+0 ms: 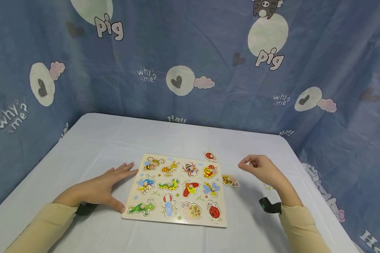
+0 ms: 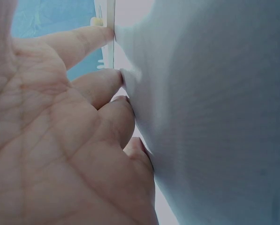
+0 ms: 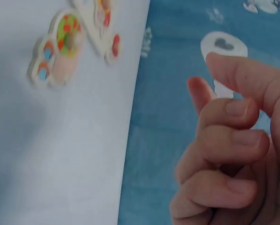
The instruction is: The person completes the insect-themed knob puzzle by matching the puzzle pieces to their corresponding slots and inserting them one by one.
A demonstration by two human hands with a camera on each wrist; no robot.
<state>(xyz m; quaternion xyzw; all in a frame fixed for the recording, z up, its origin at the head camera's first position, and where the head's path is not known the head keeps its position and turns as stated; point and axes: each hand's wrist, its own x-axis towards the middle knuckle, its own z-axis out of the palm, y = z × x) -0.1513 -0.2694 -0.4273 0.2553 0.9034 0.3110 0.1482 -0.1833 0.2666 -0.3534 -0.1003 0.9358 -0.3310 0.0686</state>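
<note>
My left hand point(image 1: 104, 188) has its fingers spread at the left side of a wooden peg puzzle board point(image 1: 158, 219), with the thumb at the lower left corner and fingertips at the edge. In the left wrist view, fingers point(image 2: 90, 42) reach the board's edge. My right hand point(image 1: 261, 170) is raised over the table to the right of the board, fingers loosely curled and holding nothing. A gap shows between thumb and index finger in the right wrist view. Nearest it lies a spotted bug piece point(image 1: 228, 180) with a knob, beside the board's right edge. A ladybug piece point(image 1: 210, 156) lies by the upper right corner.
Another loose piece point(image 1: 268, 186) lies on the white table point(image 1: 114, 133), partly hidden by my right forearm. Several knobbed insect pieces, such as a caterpillar point(image 1: 169, 185), sit in the board. A blue printed curtain point(image 1: 221, 105) hangs behind the table.
</note>
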